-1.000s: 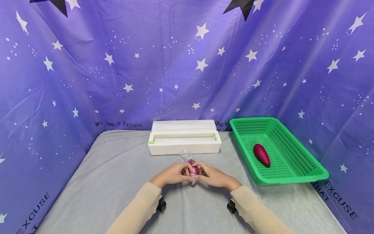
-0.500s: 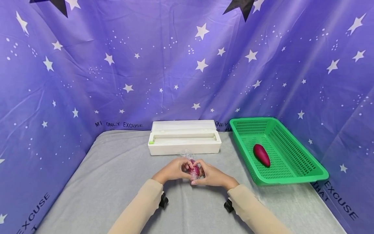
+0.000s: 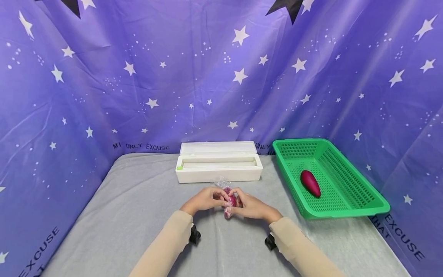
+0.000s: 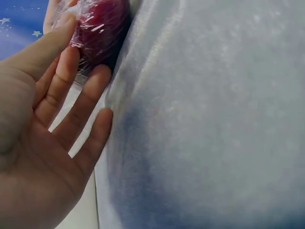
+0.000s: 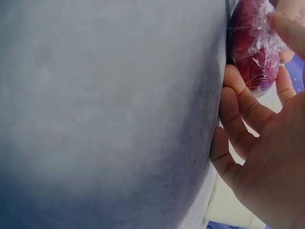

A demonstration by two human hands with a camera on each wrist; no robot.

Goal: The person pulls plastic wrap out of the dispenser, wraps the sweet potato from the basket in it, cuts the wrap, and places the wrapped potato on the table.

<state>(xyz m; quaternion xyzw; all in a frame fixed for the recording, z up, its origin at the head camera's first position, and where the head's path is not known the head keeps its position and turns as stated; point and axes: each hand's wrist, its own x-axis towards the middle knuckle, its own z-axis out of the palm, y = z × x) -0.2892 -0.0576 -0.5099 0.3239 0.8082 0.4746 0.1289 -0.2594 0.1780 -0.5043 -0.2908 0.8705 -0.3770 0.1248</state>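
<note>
A dark red-purple sweet potato (image 3: 233,201) lies on the cloth, wrapped in crinkled cling film, between my two hands. My left hand (image 3: 206,199) pinches the film at its left side with thumb and fingers. From the right, my right hand (image 3: 253,207) grips the wrapped sweet potato, thumb on the near part. In the left wrist view the film on the sweet potato (image 4: 102,38) shines, and the thumb presses a fold. The right wrist view shows fingers under the sweet potato (image 5: 250,45). A loose film end (image 3: 221,181) sticks out at the far side.
Behind the hands stands a white cling film box (image 3: 218,177) with its lid (image 3: 218,147) raised. A green basket (image 3: 294,188) at the right holds a bare sweet potato (image 3: 310,183). Grey cloth (image 3: 138,207) covers the table; a purple star curtain (image 3: 194,77) surrounds it.
The right thumb came away from the film half a second ago and now touches it again. My left fingers have shifted on the film, with thumb and fingertips closer together now.
</note>
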